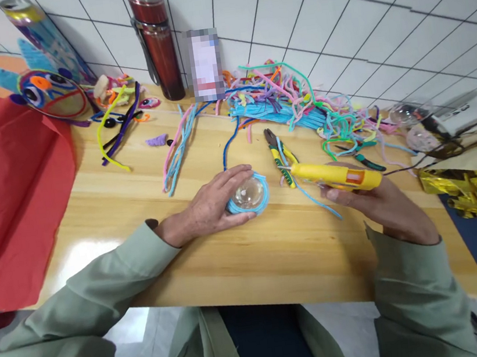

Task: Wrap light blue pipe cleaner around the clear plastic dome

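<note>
My left hand (211, 204) is wrapped round the left side of a clear round ball (248, 193) on the wooden table. Light blue pipe cleaner (266, 195) rings the ball's edge. In my right hand (369, 202) is a yellow glue gun (337, 176), its nozzle pointing left toward the ball but apart from it. Beneath the nozzle lie green-and-yellow pliers (279, 164), with a loose light blue pipe cleaner (317, 202) beside them. A dark blue pipe cleaner (229, 145) runs up behind the ball.
Behind are a red thermos (162, 54), a propped phone (205, 68) and a heap of pipe cleaners (282, 108). Red sheet (8, 197) and a blue-eared figure (49, 93) are at left. Dark-green-handled pliers (368, 162) and gold foil (476, 182) lie right.
</note>
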`<action>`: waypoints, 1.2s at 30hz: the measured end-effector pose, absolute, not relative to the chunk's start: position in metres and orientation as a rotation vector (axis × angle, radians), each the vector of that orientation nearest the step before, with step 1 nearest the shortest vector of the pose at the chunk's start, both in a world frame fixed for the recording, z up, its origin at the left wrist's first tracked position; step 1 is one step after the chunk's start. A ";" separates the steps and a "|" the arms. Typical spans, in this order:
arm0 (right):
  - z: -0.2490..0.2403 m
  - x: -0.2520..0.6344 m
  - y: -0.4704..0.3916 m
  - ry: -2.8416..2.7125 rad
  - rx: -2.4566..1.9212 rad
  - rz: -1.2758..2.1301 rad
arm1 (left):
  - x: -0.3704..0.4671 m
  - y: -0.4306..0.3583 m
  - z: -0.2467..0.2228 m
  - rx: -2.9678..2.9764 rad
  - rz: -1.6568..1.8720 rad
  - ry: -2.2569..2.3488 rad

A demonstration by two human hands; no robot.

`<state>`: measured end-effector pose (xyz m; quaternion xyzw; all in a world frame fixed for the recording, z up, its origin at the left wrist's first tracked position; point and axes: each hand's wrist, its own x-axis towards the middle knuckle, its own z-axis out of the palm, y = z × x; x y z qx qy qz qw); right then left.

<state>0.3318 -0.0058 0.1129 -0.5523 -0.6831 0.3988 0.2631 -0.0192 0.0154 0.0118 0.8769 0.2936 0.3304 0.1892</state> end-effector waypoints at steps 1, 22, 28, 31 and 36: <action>0.114 0.328 -0.004 -1.874 -1.487 1.120 | -0.019 0.015 0.013 2.466 0.921 0.829; 0.104 0.314 0.004 -2.098 -1.452 1.233 | -0.017 0.012 0.016 2.472 0.972 0.811; 0.102 0.315 0.005 -2.085 -1.461 1.242 | -0.018 0.012 0.016 2.462 0.940 0.834; 0.099 0.317 0.006 -2.073 -1.463 1.257 | -0.018 0.012 0.015 2.447 0.931 0.851; 0.096 0.320 0.004 -2.009 -1.468 1.250 | -0.018 0.012 0.014 2.442 0.938 0.841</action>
